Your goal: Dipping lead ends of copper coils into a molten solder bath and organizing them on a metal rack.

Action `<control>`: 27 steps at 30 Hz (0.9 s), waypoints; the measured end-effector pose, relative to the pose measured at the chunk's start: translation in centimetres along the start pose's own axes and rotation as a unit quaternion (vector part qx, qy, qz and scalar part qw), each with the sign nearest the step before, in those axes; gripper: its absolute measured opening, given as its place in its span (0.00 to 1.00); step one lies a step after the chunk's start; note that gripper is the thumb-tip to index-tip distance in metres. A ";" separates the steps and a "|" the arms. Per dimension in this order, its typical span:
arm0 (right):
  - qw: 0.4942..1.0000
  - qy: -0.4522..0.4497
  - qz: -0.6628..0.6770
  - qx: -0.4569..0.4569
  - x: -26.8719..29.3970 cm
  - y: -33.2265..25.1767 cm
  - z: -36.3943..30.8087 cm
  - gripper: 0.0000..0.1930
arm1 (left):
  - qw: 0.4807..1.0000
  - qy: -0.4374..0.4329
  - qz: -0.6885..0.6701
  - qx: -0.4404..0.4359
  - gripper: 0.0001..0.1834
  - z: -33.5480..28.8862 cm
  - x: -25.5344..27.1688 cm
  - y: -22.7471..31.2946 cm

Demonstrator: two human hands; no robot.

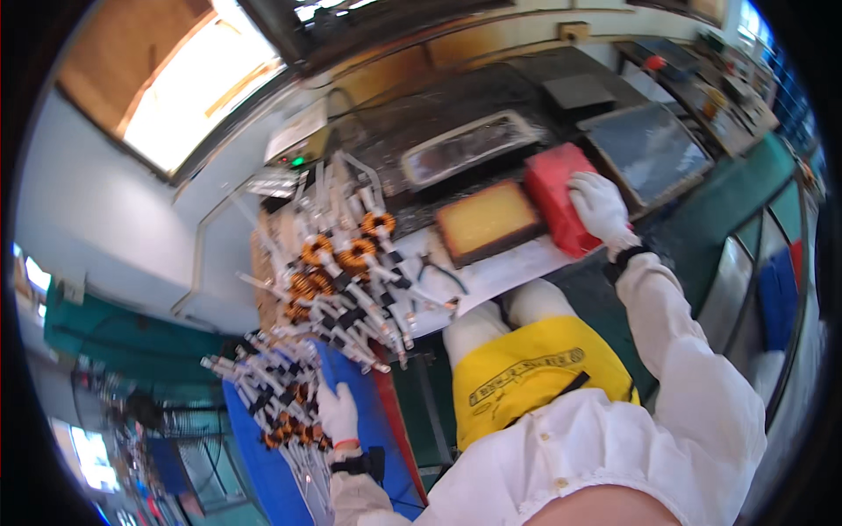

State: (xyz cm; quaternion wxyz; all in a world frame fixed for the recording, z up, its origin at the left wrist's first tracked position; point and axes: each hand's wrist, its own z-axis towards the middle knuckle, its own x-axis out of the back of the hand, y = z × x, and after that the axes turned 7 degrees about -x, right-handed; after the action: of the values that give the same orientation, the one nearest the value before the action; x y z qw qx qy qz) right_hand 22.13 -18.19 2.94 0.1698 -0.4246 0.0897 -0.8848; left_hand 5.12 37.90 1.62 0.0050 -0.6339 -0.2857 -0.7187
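My left hand, in a white glove, is beside a heap of copper-wound ring coils with white-sleeved leads, lying in a blue bin. Its fingers stretch along the leads; I see no coil held in them. My right hand, also gloved in white, rests on a red block-shaped thing at the bench's front. Those fingers lie over its right side without wrapping round it. More ring coils with white leads and black bands are piled on the bench between my hands.
Small pliers lie on a white sheet. Behind are a dark-rimmed tray with a yellowish surface, a long metal trough and a grey flat panel. A box with a green light stands at the back left.
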 end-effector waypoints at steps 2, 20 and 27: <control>1.000 -0.002 0.006 -0.007 0.1 0.2 -0.2 0.09 | 1.000 0.011 0.015 -0.013 0.29 -0.1 -0.5 -0.3; 1.000 -0.022 0.002 -0.021 -1.0 1.8 -0.7 0.11 | 0.973 0.110 0.203 -0.009 0.13 0.3 -1.9 0.6; 1.000 0.021 0.012 0.018 -0.9 0.9 -0.3 0.09 | 0.986 0.049 0.144 0.069 0.19 0.0 -0.8 1.9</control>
State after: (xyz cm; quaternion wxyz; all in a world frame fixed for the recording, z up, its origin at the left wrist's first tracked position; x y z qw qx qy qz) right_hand 22.64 -18.64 1.81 0.1859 -0.4017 0.0828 -0.8929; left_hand 5.94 35.99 1.61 0.1660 -0.6309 -0.2392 -0.7192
